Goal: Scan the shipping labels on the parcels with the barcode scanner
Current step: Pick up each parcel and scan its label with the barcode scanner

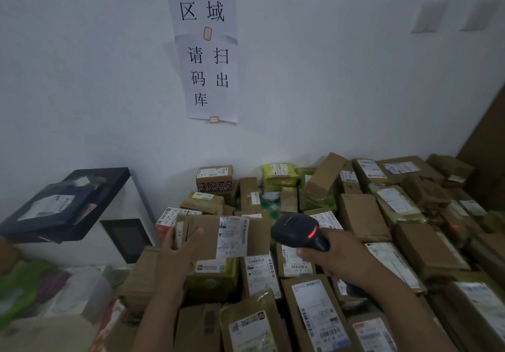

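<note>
brown cardboard parcel – white label; black scanner, red light; white wall.

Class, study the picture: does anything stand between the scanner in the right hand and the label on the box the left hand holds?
Nothing visible does. The barcode scanner faces the label across an open gap; the left hand grips the box by its left end, fingers clear of the label.

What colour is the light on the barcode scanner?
Red, glowing on the black barcode scanner in the head view.
</note>
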A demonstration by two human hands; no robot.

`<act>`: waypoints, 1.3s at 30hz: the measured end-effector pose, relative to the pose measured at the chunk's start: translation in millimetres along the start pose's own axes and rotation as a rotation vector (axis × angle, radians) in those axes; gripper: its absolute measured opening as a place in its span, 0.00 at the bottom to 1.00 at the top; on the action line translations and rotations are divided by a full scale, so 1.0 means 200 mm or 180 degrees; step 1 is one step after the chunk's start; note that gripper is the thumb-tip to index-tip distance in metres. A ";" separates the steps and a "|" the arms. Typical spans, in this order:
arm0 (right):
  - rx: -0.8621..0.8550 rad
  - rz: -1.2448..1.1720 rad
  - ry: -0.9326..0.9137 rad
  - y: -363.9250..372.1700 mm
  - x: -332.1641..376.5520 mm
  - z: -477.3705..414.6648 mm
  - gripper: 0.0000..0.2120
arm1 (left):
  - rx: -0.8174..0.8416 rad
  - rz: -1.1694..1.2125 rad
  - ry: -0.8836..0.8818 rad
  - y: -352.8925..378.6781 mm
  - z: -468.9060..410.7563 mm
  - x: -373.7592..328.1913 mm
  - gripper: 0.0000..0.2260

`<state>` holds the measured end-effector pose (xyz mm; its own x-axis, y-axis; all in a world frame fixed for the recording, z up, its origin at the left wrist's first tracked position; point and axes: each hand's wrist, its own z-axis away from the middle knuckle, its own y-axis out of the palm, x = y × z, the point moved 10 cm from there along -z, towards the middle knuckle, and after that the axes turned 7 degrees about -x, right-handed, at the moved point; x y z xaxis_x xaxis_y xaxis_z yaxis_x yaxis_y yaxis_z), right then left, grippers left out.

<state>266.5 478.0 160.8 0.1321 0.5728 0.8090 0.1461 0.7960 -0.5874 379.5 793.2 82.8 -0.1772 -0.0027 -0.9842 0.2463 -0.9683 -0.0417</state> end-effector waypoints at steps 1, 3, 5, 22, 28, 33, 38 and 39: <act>0.0048 0.0105 -0.0051 0.01 0.00 0.00 0.09 | 0.0005 -0.0100 0.0075 -0.02 -0.01 -0.03 0.32; 0.0169 0.0284 -0.0158 0.05 0.02 -0.01 0.10 | -0.0032 -0.0419 0.0282 -0.06 -0.03 -0.10 0.32; 0.0323 0.0403 -0.0247 0.09 0.02 0.00 0.12 | -0.0082 -0.0663 0.0454 -0.09 -0.05 -0.17 0.30; 0.0509 0.0522 -0.0601 0.18 0.13 -0.01 0.11 | -0.0166 -0.1135 0.0966 -0.15 -0.06 -0.35 0.20; 0.0534 0.0591 -0.0631 0.19 0.14 -0.02 0.10 | -0.0187 -0.1078 0.0942 -0.17 -0.09 -0.33 0.27; 0.0523 0.0514 -0.0668 0.20 0.14 -0.05 0.11 | -0.0188 -0.0931 0.0932 -0.16 -0.07 -0.33 0.33; 0.0177 0.0342 -0.0385 0.14 0.06 -0.11 0.10 | -0.0025 -0.0770 0.0870 -0.05 -0.02 -0.28 0.32; -0.0009 0.0218 -0.0298 0.10 0.04 -0.12 0.09 | 0.0063 -0.0681 0.0842 0.00 0.00 -0.26 0.31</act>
<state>294.5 493.3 155.0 0.0498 0.6418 0.7653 0.1424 0.7538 -0.6414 388.5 792.8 133.6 0.0311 0.2635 -0.9642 0.2112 -0.9446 -0.2513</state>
